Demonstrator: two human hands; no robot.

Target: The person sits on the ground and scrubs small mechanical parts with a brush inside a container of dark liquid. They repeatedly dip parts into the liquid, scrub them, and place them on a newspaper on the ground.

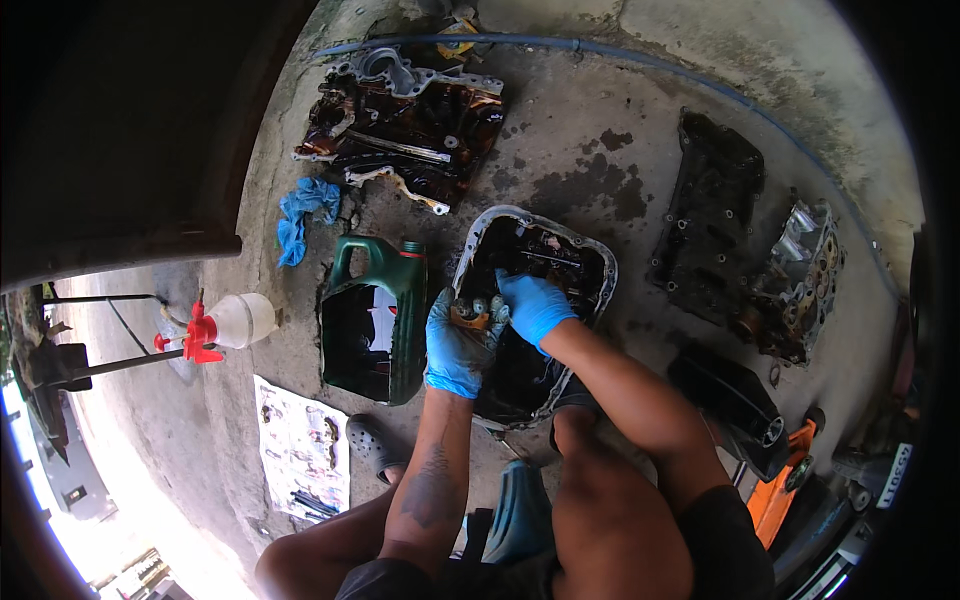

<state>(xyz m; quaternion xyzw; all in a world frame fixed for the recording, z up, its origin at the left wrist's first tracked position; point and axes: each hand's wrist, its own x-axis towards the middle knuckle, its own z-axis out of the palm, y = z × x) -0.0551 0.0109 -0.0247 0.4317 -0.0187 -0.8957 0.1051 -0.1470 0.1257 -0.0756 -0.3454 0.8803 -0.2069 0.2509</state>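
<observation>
An engine oil pan (pixel 611 274) with a pale bolted rim lies in front of me, its inside coated in dark oil. Over its left side, my gloved left hand (pixel 456 349) is palm up, its fingers curled round a small oily metal part (pixel 471 309). My gloved right hand (pixel 536 304) reaches over the pan's middle, just right of that part. Its fingers are bent and partly hidden, so what they hold cannot be made out. Small pieces lie in the dark pan, too obscured to name. Left of the pan stands a green plastic jug (pixel 415 322) with its side cut open.
An oily engine casting (pixel 416 82) lies top left, near crumpled blue gloves (pixel 307 202). At right are a valve cover (pixel 716 180), a cylinder head (pixel 817 300) and a black plastic container (pixel 724 397). Lower left, a sheet (pixel 300 480) bears small parts; a sprayer bottle (pixel 244 321) stands beyond.
</observation>
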